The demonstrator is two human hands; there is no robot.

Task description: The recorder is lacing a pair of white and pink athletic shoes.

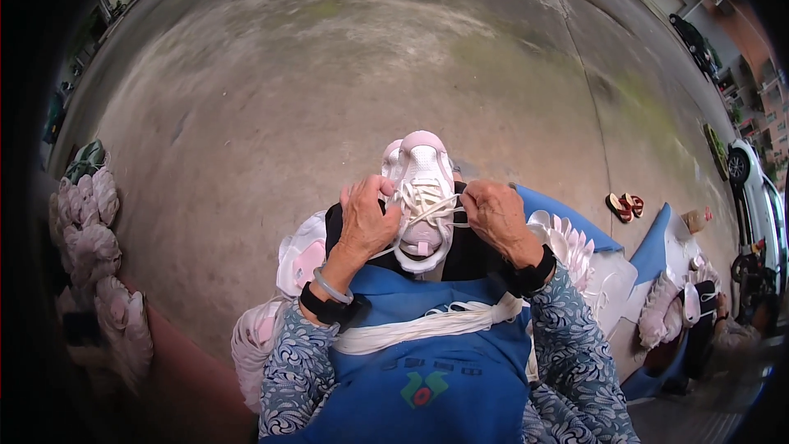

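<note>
A white and pink sneaker [425, 154] rests on my lap, its toe pointing away from me and its heel opening towards me. Part of a second sneaker [391, 156] shows beside it on the left. White shoelaces [429, 207] cross over the tongue. My right hand [498, 218] pinches a lace that stretches out to the right of the shoe. On the shoe's left side my left hand [366, 215] is curled with thumb and finger at the lace; its fingertips are partly hidden. A bundle of white laces [427, 329] lies across my blue apron [386, 378].
Pale pink and white shoes [300, 263] are stacked by my left side. More shoes [563, 242] stand in a row at my right. Bundled shoes [90, 251] lie far left. Sandals [625, 207] sit on the concrete at right, near another person [703, 312] and a white car [752, 185].
</note>
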